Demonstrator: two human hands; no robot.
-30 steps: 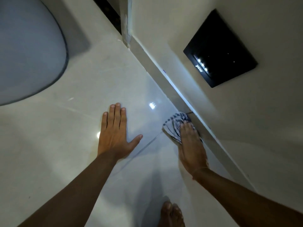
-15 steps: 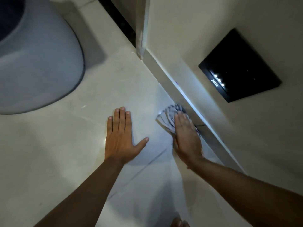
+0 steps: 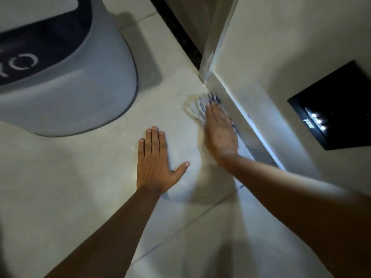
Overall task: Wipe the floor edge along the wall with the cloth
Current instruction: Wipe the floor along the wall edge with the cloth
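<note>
A white cloth with dark blue stripes (image 3: 197, 106) lies blurred on the pale tiled floor (image 3: 80, 187), right against the skirting (image 3: 241, 117) at the foot of the wall (image 3: 271, 57). My right hand (image 3: 219, 133) presses flat on the cloth's near part, fingers pointing toward the wall corner (image 3: 204, 77). Most of the cloth is under the palm. My left hand (image 3: 155, 161) rests flat on the floor to the left, fingers spread, holding nothing.
A large grey rounded bin (image 3: 70, 77) with a dark band stands on the floor at the left. A black panel (image 3: 337, 105) with small lights is set in the wall at the right. A dark strip (image 3: 180, 37) runs beyond the corner.
My right hand has slid the cloth forward along the skirting, close to the wall corner. The view has moved forward too; my left hand stays flat on the floor.
</note>
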